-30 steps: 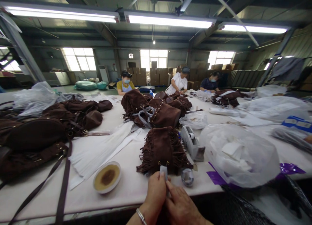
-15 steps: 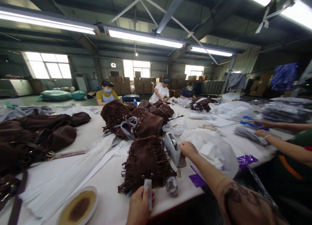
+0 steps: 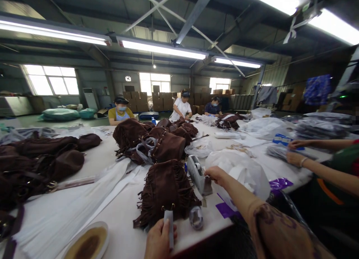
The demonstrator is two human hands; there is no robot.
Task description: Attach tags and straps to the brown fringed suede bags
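Note:
My left hand [image 3: 158,237] is closed round a light grey strip [image 3: 168,229], thumb on top, at the near edge of the table. The strip stands upright against the near end of a dark brown fringed bag [image 3: 165,186], by its gold rings. Reaching forward, my right hand [image 3: 216,175] is pinched at the right side of a grey tape dispenser [image 3: 196,173]. Whatever its fingertips hold is too small to make out. A roll of clear tape [image 3: 196,218] lies between the bag and the table edge.
Brown bags are heaped ahead [image 3: 168,145] and at left [image 3: 56,150]. White paper sheets [image 3: 84,199] and a shallow round dish [image 3: 104,234] lie at left. A white plastic bag [image 3: 238,169] is beyond my right arm. A co-worker's hands [image 3: 294,158] work at right.
The view has shifted slightly. Both my hands keep nearly the same places beside the bag and the dispenser. The co-worker's hands at right have moved a little.

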